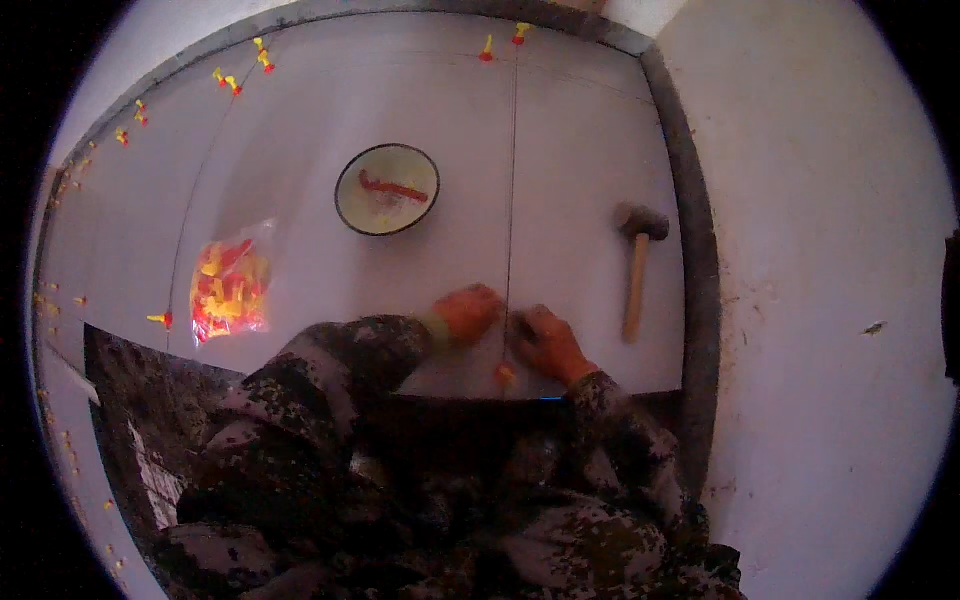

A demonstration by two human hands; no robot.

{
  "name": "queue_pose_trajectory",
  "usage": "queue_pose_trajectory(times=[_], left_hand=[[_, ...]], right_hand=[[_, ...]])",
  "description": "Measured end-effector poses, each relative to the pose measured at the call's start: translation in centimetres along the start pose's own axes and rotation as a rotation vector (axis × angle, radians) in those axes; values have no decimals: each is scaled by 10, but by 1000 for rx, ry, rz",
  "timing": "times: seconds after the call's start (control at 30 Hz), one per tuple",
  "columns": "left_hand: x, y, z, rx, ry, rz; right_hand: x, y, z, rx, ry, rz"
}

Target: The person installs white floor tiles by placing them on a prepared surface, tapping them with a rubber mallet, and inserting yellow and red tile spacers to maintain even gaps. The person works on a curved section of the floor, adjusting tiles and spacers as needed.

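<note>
Both my hands are at the thin joint between two pale grey floor tiles. My left hand lies just left of the joint, its fingers curled together. My right hand is on the other side, fingers bent in toward the line. Whatever either hand pinches is hidden or too small to make out. Nearer to me, on the same joint, stands a small reddish-orange tile spacer, somewhat blurred. Camouflage sleeves cover both my forearms.
A rubber mallet with a wooden handle lies to the right. A dark-rimmed bowl holds a red tool. Left of it lies a clear bag of red and yellow tile-levelling pieces. More such pieces stand along the joints. A wall rises on the right.
</note>
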State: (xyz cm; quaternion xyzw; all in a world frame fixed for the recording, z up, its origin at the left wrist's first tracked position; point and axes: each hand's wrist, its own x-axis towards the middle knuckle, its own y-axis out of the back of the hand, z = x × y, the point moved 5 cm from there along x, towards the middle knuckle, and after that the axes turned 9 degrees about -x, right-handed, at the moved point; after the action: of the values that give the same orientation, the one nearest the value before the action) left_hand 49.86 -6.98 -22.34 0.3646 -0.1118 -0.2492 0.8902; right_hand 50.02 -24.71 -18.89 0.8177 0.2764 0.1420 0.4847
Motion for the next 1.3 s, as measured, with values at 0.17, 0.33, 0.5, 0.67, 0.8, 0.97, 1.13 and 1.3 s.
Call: queue_pose_trajectory(times=[0.17,0.33,0.5,0.67,0.8,0.97,1.13,1.3], left_hand=[[-27,49,-11,-22,7,208],[-39,52,-34,-50,7,211],[-39,54,-28,-22,-24,250],[-35,52,-30,-37,5,214],[-34,50,-29,-29,-35,236],[-31,48,-33,-26,-2,215],[-29,49,-33,-2,33,200],[-29,50,-32,-15,-13,224]], right_hand=[[8,-3,-7,-132,165,45],[6,-10,-2,-324,255,-4],[9,-6,-9,-390,323,-25],[7,-7,-15,-453,427,-48],[10,-7,-17,-524,483,-75],[16,-14,-11,-577,488,-93],[24,-7,-11,-486,470,-153],[22,-4,-11,-471,532,-135]])
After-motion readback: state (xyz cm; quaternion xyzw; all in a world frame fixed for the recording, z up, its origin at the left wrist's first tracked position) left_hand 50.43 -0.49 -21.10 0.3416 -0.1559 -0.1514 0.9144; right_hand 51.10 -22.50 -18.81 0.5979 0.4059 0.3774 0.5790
